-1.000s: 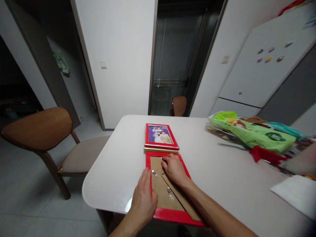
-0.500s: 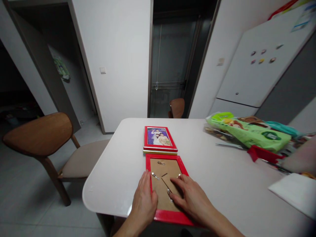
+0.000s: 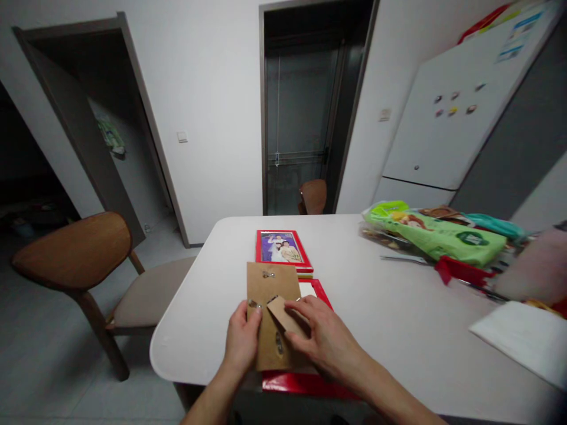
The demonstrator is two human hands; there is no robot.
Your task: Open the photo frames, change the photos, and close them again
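My left hand (image 3: pixel 241 339) grips the left edge of a brown picture-frame backing board (image 3: pixel 261 348), thumb on top. The board is lifted over a red picture frame (image 3: pixel 325 292) lying at the table's near edge, and metal clips show on it. A flap, the board's stand (image 3: pixel 286 316), is tilted up from its middle. My right hand (image 3: pixel 321 330) pinches that flap between thumb and fingers. White shows inside the red frame by the board's right side. Just beyond lies a framed photo (image 3: pixel 283 247) with a red border, on top of another frame.
At the right of the white table (image 3: pixel 204 313) lie a green package (image 3: pixel 465 239), a knife-like metal piece (image 3: pixel 403 258), a red object (image 3: pixel 463 270) and white paper (image 3: pixel 527 336). A wooden chair (image 3: pixel 73 248) stands to the left.
The backing board has come up out of the red frame and shifted left in my left hand. My right hand has raised the stand flap. The view has shifted slightly.
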